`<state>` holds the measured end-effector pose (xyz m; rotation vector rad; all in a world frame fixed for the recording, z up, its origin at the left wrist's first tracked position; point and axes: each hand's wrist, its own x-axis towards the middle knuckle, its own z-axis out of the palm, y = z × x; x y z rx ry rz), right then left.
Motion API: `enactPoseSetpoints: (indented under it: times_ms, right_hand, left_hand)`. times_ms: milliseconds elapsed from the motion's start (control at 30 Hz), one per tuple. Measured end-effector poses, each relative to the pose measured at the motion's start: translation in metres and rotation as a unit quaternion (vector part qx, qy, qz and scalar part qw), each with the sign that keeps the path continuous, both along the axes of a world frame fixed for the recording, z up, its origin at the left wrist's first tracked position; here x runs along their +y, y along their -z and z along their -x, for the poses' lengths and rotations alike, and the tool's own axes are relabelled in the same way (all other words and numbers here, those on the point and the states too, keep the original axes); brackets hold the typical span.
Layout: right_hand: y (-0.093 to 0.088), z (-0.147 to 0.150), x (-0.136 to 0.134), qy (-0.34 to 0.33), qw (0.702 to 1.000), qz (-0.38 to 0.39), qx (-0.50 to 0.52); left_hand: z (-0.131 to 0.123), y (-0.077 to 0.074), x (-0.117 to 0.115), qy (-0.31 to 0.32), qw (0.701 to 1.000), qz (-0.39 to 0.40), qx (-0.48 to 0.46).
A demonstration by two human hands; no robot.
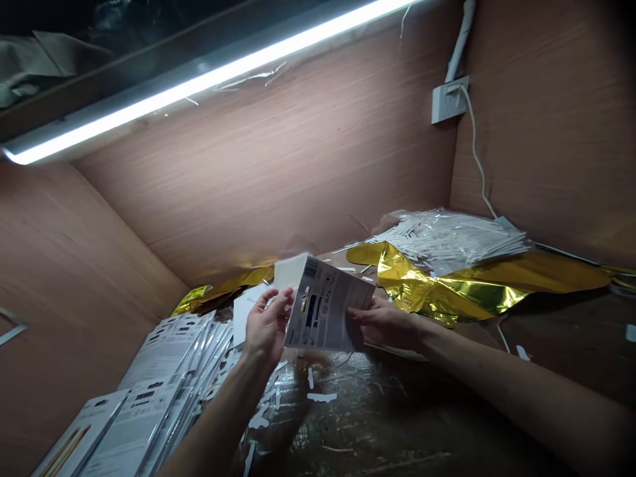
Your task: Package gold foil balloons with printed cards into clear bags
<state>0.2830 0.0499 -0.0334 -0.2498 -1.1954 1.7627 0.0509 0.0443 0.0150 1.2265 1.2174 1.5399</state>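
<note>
A grey printed packaging card (328, 308), with a barcode and a hang hole, is held tilted above the table. My right hand (382, 321) grips its right edge, thumb on the printed face and the other fingers hidden behind. At the left edge, my left hand (268, 324) is closed with bent fingers against the card; what lies between its fingertips is partly hidden. Behind the card shows a pale cream sheet or insert (289, 271). A white piece (242, 315) stands just left of my left hand.
Stacked blister packs (163, 397) lie at left. Paper scraps (322, 397) litter the dark table (397, 424). Gold foil (447, 288) and a clear bag of thin white sticks (457, 235) lie at back right, near a cable (477, 152). A lit tube (213, 79) hangs above.
</note>
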Motion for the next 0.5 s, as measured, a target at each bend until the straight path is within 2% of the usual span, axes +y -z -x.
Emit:
enactPoseSetpoints:
  times_ms: [100,200,267,333,433,500]
  right_hand:
    - [-0.004,0.010,-0.005,0.070,0.997,0.011,-0.032]
    - [-0.012,0.006,-0.002,0.115,0.990,0.039,-0.078]
    - [-0.017,0.000,0.000,0.101,0.987,0.036,-0.118]
    - [-0.019,-0.007,0.003,0.076,0.985,0.012,-0.155]
    - [-0.019,-0.012,0.005,0.050,0.982,-0.010,-0.183]
    - [-0.020,-0.013,0.006,0.053,0.983,-0.001,-0.175]
  left_hand:
    - [-0.006,0.005,-0.011,0.033,0.999,0.009,0.024]
    - [0.002,-0.003,-0.010,0.068,0.993,0.010,0.099]
    - [0.009,-0.008,-0.005,0.115,0.985,0.029,0.124]
    - [0.011,-0.009,-0.002,0.190,0.970,0.077,0.131]
    - [0.006,-0.005,-0.004,0.283,0.945,0.128,0.103]
    - [0.003,-0.002,-0.009,0.314,0.937,0.143,0.053]
